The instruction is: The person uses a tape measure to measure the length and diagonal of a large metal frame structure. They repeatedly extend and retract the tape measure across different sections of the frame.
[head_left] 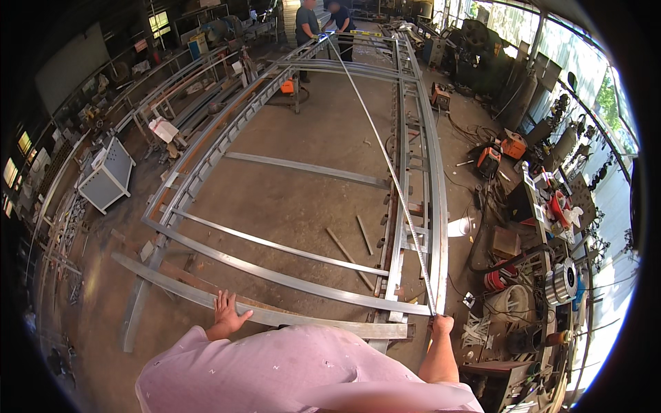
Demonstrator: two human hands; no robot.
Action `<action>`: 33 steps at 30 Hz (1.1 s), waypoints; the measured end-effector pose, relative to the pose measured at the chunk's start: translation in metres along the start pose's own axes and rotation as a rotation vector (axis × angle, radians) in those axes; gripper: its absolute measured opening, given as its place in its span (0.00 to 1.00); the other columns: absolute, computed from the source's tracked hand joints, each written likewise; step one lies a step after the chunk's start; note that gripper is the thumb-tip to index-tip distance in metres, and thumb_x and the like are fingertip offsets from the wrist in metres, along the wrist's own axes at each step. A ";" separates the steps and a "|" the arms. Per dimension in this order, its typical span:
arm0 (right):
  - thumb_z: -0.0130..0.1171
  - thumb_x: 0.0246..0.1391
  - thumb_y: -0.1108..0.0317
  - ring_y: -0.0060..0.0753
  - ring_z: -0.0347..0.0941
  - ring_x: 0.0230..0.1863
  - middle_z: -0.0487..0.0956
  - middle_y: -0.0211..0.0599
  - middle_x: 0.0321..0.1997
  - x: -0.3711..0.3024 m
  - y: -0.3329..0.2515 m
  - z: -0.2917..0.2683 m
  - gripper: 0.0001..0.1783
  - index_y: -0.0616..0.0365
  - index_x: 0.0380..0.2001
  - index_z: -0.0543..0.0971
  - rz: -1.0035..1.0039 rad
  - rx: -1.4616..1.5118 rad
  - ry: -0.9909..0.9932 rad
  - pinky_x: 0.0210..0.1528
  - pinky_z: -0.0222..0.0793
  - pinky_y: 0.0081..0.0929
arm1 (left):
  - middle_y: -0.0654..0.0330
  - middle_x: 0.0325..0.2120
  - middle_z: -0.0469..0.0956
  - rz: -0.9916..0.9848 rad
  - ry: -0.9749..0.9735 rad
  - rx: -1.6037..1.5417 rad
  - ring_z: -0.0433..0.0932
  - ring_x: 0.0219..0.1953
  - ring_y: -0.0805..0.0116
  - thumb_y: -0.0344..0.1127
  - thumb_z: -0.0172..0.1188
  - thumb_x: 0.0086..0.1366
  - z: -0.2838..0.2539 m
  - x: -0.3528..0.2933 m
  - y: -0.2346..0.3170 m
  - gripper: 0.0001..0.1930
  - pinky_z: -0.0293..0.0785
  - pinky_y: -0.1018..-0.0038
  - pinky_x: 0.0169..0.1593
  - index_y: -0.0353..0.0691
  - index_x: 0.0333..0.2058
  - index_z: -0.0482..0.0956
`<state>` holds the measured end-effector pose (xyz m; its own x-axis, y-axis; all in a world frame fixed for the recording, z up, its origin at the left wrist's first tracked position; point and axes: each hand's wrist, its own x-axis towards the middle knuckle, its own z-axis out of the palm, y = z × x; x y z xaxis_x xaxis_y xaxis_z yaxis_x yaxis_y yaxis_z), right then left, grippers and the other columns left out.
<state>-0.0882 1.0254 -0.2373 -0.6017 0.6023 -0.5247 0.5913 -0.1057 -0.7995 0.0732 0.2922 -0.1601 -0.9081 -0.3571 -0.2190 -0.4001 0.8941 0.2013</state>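
Observation:
A large welded-looking frame of silver metal tubes [289,277] stretches away in front of me. My right hand [442,323] is closed at its near right corner, gripping the near end of a measuring tape [377,134]. The tape runs taut and diagonally across the frame to the far left corner, where two people [306,27] stand with hands near it. My left hand [228,314] is spread open on the near metal beam [303,318], which lies in front of my body. Whether my right hand holds a tape case or only the blade is hidden.
Orange machines [489,160] with cables sit on the floor at right. A cluttered bench with a wire spool [561,281] and a bucket [509,301] lines the near right. On the left stands a grey cabinet [107,175]. Loose metal strips [348,256] lie inside the frame.

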 end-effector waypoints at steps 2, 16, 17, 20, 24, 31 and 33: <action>0.56 0.56 0.77 0.30 0.73 0.14 0.75 0.39 0.19 -0.002 -0.001 0.001 0.07 0.69 0.25 0.76 0.000 -0.006 0.018 0.13 0.67 0.30 | 0.44 0.75 0.48 -0.003 0.001 -0.003 0.36 0.79 0.44 0.72 0.61 0.59 -0.002 0.000 0.002 0.52 0.33 0.47 0.78 0.40 0.71 0.59; 0.57 0.57 0.78 0.31 0.73 0.16 0.76 0.40 0.20 -0.005 -0.003 0.000 0.06 0.69 0.26 0.75 -0.025 0.010 -0.012 0.14 0.68 0.31 | 0.44 0.74 0.48 0.007 0.028 -0.001 0.37 0.79 0.44 0.72 0.61 0.59 0.002 -0.001 0.000 0.52 0.33 0.46 0.77 0.40 0.71 0.60; 0.57 0.56 0.78 0.31 0.73 0.15 0.76 0.40 0.20 -0.004 -0.002 -0.001 0.06 0.69 0.26 0.75 -0.027 0.011 -0.007 0.14 0.67 0.31 | 0.44 0.74 0.48 0.008 0.031 0.001 0.37 0.79 0.44 0.72 0.61 0.59 0.003 0.000 -0.001 0.52 0.33 0.46 0.77 0.40 0.71 0.60; 0.56 0.56 0.79 0.31 0.72 0.15 0.75 0.40 0.19 -0.004 -0.001 0.000 0.06 0.68 0.25 0.75 -0.021 0.011 0.002 0.13 0.65 0.31 | 0.44 0.74 0.48 0.005 0.032 0.004 0.37 0.79 0.44 0.72 0.62 0.59 0.003 -0.001 -0.001 0.52 0.33 0.46 0.77 0.40 0.71 0.60; 0.56 0.55 0.79 0.31 0.71 0.15 0.75 0.39 0.19 -0.007 -0.004 0.001 0.07 0.68 0.24 0.74 -0.004 0.026 0.004 0.13 0.64 0.31 | 0.44 0.74 0.48 0.002 0.027 -0.003 0.37 0.79 0.44 0.72 0.62 0.59 0.000 -0.002 0.000 0.52 0.33 0.46 0.77 0.39 0.70 0.60; 0.55 0.55 0.79 0.31 0.71 0.14 0.75 0.39 0.19 -0.007 -0.005 0.001 0.07 0.68 0.23 0.74 -0.010 0.016 0.010 0.13 0.65 0.31 | 0.43 0.74 0.49 0.018 0.039 -0.012 0.38 0.78 0.43 0.72 0.62 0.59 0.000 -0.002 0.001 0.52 0.33 0.45 0.77 0.39 0.70 0.60; 0.55 0.55 0.79 0.31 0.72 0.15 0.75 0.40 0.19 -0.007 -0.005 0.002 0.07 0.68 0.23 0.74 -0.008 0.020 0.011 0.13 0.65 0.31 | 0.43 0.74 0.49 0.018 0.041 -0.011 0.38 0.78 0.43 0.72 0.62 0.59 0.000 -0.002 0.001 0.52 0.33 0.45 0.77 0.38 0.70 0.60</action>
<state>-0.0879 1.0203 -0.2298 -0.6004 0.6120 -0.5147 0.5755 -0.1162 -0.8095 0.0747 0.2937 -0.1594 -0.9193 -0.3518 -0.1762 -0.3848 0.8975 0.2155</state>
